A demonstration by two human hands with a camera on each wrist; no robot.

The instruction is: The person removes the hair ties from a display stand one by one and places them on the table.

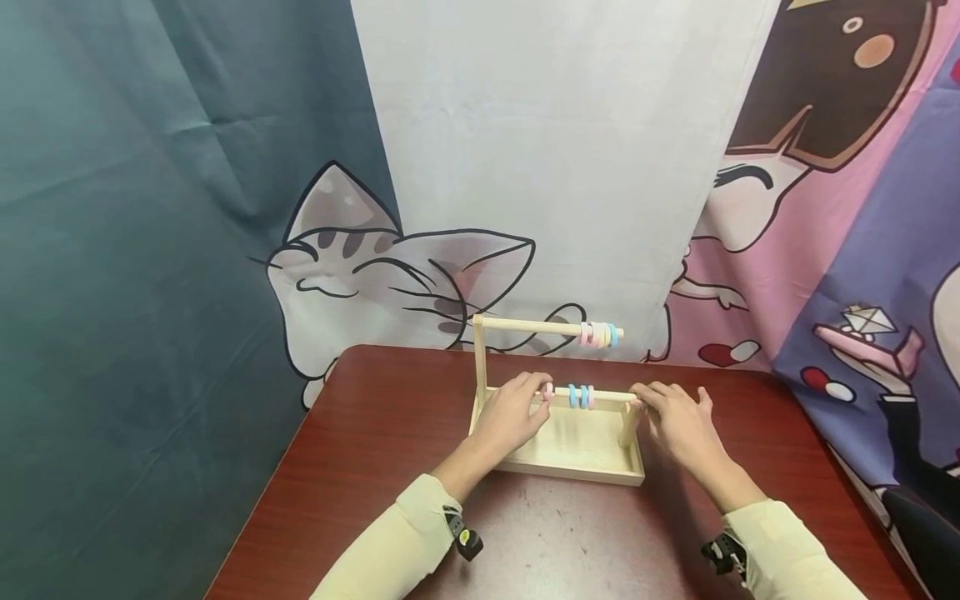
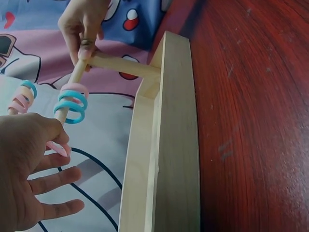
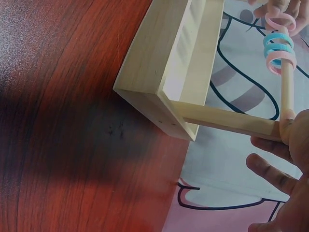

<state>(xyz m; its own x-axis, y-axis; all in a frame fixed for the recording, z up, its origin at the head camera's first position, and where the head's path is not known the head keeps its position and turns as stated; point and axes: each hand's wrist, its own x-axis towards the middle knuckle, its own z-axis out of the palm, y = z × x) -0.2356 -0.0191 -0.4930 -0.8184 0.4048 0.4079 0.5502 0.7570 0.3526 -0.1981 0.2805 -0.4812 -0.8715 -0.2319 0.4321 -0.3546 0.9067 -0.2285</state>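
Note:
My left hand (image 1: 510,412) pinches a pink ring (image 3: 281,21) between thumb and fingers on the lower wooden rod (image 1: 611,397) of a stand. Its other fingers are spread in the left wrist view. Two blue rings (image 1: 577,397) and another pink ring (image 1: 591,397) hang on the same rod, to the right of that hand. At the rod's right end, my right hand (image 1: 678,421) grips the tip with thumb and finger, where it meets the short post (image 3: 231,121). Part of the tip is hidden by the fingers.
Above, an upper rod (image 1: 525,326) carries several pink, cream and blue rings (image 1: 600,335) near its free right end. A tall post (image 1: 480,358) supports it at left. The stand's shallow wooden tray (image 1: 570,475) sits on a red-brown table (image 1: 375,433), before a cartoon-printed curtain (image 1: 570,167).

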